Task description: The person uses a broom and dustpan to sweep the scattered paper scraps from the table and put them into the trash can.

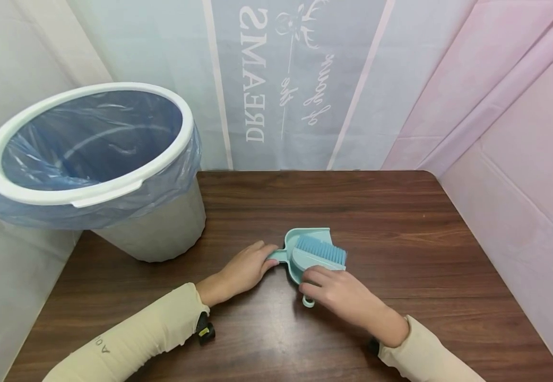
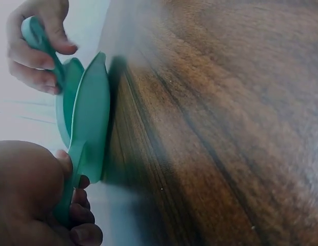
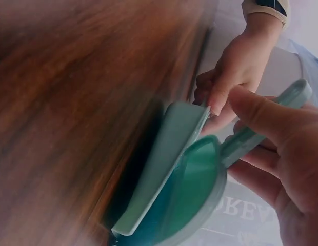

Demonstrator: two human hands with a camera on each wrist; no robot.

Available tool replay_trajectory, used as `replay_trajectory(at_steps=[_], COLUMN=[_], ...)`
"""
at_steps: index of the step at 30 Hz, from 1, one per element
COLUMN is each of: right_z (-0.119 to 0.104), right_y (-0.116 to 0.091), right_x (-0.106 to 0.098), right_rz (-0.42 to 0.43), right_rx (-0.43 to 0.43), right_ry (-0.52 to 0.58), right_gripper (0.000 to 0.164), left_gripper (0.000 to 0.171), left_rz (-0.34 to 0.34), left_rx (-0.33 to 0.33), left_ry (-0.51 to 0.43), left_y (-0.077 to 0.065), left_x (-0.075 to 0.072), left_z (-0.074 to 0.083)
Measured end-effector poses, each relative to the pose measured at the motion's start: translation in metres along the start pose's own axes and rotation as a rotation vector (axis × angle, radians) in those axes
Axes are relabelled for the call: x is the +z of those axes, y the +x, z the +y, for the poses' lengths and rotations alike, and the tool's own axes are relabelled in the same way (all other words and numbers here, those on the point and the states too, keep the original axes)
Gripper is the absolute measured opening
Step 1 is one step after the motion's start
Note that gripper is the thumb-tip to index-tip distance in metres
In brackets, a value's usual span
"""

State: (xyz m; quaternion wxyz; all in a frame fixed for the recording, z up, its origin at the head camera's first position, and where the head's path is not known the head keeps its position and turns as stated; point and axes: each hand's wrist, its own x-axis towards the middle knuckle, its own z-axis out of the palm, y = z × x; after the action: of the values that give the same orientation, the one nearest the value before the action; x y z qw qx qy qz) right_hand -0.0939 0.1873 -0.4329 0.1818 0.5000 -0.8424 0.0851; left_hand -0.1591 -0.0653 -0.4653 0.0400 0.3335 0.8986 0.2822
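A light teal dustpan (image 1: 321, 232) lies at the middle of the table, its mouth turned to the right. My left hand (image 1: 245, 268) grips its handle (image 1: 278, 255) from the left side. Over the pan sits a matching hand brush (image 1: 314, 259), blue bristles (image 1: 321, 248) pointing toward the back and overlapping the pan. In my right hand (image 1: 340, 294) is the brush's handle, held between thumb and fingers, as the right wrist view shows. The ring end (image 1: 308, 302) of that handle pokes out below the fingers.
A grey bin (image 1: 171, 228) with a white rim (image 1: 188, 124) and a blue liner bag (image 1: 114, 143) stands on the table's left side. Printed cloth (image 1: 291, 79) hangs behind the brown wooden table (image 1: 391, 223), and pale cloth covers both sides.
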Motion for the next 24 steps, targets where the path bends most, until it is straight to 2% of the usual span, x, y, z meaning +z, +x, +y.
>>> replay_trajectory(at_steps=[5, 12, 24], right_z=[-0.002, -0.005, -0.007], right_y=[0.000, -0.001, 0.005], right_x=[0.004, 0.011, 0.015], right_rz=[-0.043, -0.080, -0.134], right_rx=[0.011, 0.014, -0.002], right_ry=[0.007, -0.009, -0.042], right_gripper=[0.012, 0.006, 0.017], left_gripper=[0.034, 0.038, 0.034], left_rz=[-0.004, -0.039, -0.080], left_rx=[0.007, -0.005, -0.016], left_ry=[0.017, 0.008, 0.034], left_y=[0.001, 0.003, 0.005], left_x=[0.001, 0.000, -0.004], left_z=[-0.001, 0.003, 0.006])
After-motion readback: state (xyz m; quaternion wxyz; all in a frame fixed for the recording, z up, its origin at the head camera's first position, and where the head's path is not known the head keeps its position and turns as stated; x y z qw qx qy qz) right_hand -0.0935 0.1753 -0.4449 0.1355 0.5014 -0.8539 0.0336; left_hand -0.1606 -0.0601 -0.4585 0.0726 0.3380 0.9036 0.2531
